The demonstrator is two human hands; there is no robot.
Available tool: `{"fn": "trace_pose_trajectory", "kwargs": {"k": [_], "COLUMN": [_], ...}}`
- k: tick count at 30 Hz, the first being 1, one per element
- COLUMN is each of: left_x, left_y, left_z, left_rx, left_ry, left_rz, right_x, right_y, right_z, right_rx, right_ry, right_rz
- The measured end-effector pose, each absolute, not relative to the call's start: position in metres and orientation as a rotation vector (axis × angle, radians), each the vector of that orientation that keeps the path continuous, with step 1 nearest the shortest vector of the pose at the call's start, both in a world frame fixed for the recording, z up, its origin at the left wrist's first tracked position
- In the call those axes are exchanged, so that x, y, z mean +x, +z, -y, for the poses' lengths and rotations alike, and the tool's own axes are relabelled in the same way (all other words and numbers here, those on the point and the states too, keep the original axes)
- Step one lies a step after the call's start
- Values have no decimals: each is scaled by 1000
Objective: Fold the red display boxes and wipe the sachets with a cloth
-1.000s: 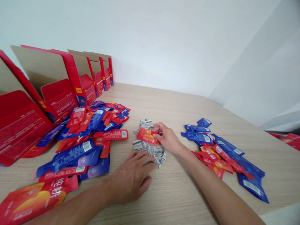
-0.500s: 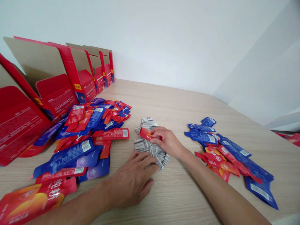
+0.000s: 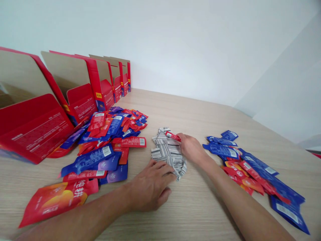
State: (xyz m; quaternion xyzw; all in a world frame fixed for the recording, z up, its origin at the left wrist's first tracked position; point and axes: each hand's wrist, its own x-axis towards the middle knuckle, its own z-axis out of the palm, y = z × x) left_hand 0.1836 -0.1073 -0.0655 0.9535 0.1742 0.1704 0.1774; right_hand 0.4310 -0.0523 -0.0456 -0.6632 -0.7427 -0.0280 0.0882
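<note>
Near the middle of the table lies a flat heap of grey-and-white striped pieces (image 3: 167, 149); I cannot tell what they are made of. My right hand (image 3: 193, 147) is closed on one end of a small red sachet (image 3: 172, 136), holding it over the upper right of the striped heap. The sachet's barcode end sticks out to the left of the fingers. At the heap's lower left edge rests my left hand (image 3: 151, 185), palm down, fingers stretched and holding nothing. Part of the striped heap is hidden behind both hands.
Red and blue pouches (image 3: 92, 157) form a large pile on the left. A smaller pile of blue and red pouches (image 3: 233, 152) lies to the right. Open red cardboard boxes (image 3: 80, 100) stand in a row at the left. A white wall (image 3: 190, 50) rises behind the table (image 3: 185, 100).
My right hand has moved right and slightly up with the red sachet, uncovering more of the striped heap. My left hand stays by the heap. The view has turned left.
</note>
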Motion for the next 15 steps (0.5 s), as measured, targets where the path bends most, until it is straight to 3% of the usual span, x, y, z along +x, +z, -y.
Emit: {"fn": "trace_pose_trajectory", "kwargs": {"k": [3, 7, 10, 13, 15], "left_x": [185, 185, 183, 181, 180], "left_y": [-66, -66, -69, -74, -78], "left_z": [107, 108, 109, 108, 107], "left_rx": [2717, 2713, 2665, 2617, 2616], "left_ry": [504, 506, 534, 599, 629], "left_rz": [-485, -491, -492, -452, -413], "right_x": [411, 344, 284, 236, 217], "right_y": [-28, -9, -6, -12, -17], "right_z": [53, 56, 52, 39, 30], "right_rx": [-1744, -1337, -1142, -1037, -1046], "right_ry": [167, 1094, 1540, 1670, 1468], "right_rz": [2034, 1777, 1774, 1814, 1898]}}
